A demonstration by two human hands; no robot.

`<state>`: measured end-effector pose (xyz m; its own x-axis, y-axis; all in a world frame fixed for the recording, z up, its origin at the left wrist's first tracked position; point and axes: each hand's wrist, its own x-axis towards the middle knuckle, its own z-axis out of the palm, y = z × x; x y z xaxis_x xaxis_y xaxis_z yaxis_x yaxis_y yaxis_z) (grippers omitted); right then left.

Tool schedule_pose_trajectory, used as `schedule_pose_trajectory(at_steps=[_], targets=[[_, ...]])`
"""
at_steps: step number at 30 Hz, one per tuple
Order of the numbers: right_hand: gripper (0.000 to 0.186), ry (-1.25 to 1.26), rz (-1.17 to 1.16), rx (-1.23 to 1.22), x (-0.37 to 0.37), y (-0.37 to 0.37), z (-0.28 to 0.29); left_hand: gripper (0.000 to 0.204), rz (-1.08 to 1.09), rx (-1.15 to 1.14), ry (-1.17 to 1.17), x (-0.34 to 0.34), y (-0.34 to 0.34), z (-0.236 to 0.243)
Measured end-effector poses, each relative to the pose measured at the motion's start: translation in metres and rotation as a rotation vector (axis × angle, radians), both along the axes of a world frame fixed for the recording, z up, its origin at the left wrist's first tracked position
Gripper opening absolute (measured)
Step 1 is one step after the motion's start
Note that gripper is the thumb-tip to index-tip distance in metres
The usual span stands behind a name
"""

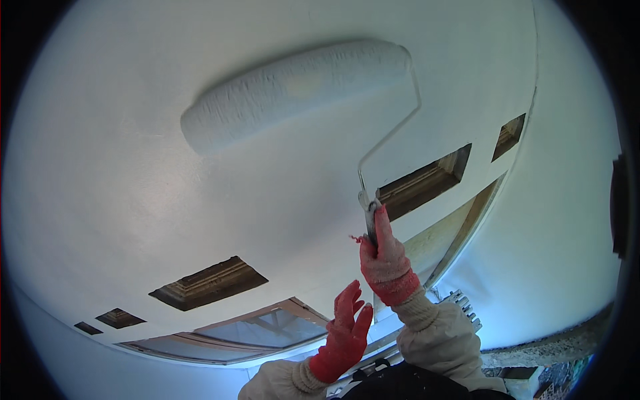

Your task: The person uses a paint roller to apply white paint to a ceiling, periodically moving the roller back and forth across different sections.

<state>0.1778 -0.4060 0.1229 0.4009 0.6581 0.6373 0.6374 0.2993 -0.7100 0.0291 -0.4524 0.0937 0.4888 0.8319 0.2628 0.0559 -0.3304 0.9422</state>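
Near a recess point(428, 179) edge, the right hand point(387, 261) grips a roller point(300, 90) across open surface point(293, 180), the empty left hand point(342, 339) half spread.

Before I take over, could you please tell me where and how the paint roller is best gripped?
The paint roller is probably best gripped by its handle, from below in the view, where the right hand wraps it. The handle points downward, clear of the white-coated sleeve; the thin, bent wire frame looks a poorer hold.
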Motion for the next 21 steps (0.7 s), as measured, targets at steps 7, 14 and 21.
schedule_pose_trajectory(at_steps=[7, 14, 21], targets=[[0.062, -0.010, -0.002, -0.286, -0.013, -0.092, -0.210, 0.049, 0.028, -0.367, 0.178, -0.011, -0.018, -0.068], [0.063, 0.189, 0.072, -0.661, -0.022, -0.161, -0.277, 0.059, -0.035, -0.473, 0.532, 0.010, -0.019, -0.156], [0.059, 0.310, 0.097, -0.723, -0.027, -0.158, -0.292, 0.059, 0.074, -0.262, 0.726, 0.037, 0.003, -0.258]])
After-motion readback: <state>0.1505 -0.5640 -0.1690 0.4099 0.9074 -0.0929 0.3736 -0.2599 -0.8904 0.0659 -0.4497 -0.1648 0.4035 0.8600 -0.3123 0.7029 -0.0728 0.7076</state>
